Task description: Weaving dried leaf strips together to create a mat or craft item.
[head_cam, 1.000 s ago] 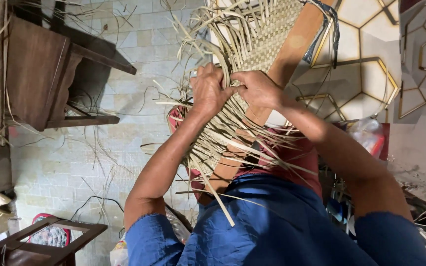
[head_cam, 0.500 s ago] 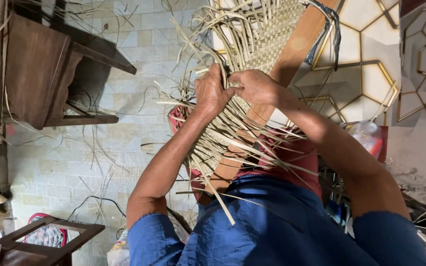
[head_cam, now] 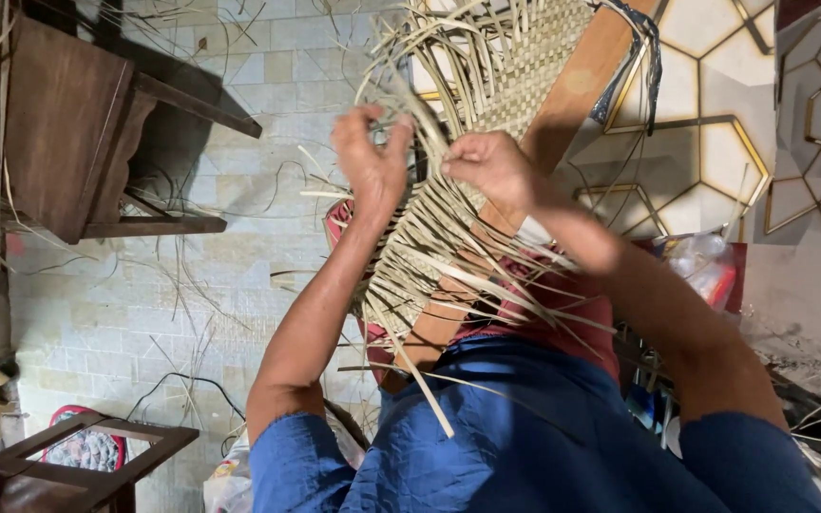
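A half-woven mat point(head_cam: 525, 76) of pale flat straw strips lies across a long wooden board point(head_cam: 577, 90) that rests on my lap. Loose strip ends point(head_cam: 448, 275) fan out toward me. My left hand point(head_cam: 372, 161) is raised a little off the left edge of the weave, thumb and fingers pinched on one curved strip. My right hand point(head_cam: 491, 166) rests on the weave just to the right, its fingers closed on strips at the working edge. The two hands are a short gap apart.
A dark wooden stool point(head_cam: 68, 133) stands at the upper left, and a wooden frame point(head_cam: 78, 456) sits at the lower left. Stray strips litter the tiled floor point(head_cam: 144, 304). A hexagon-patterned panel point(head_cam: 705, 142) and a plastic bag point(head_cam: 705, 261) are at the right.
My left hand has left the right hand and moved up and to the left, drawing a strip out of the weave. The right hand has stayed on the mat.
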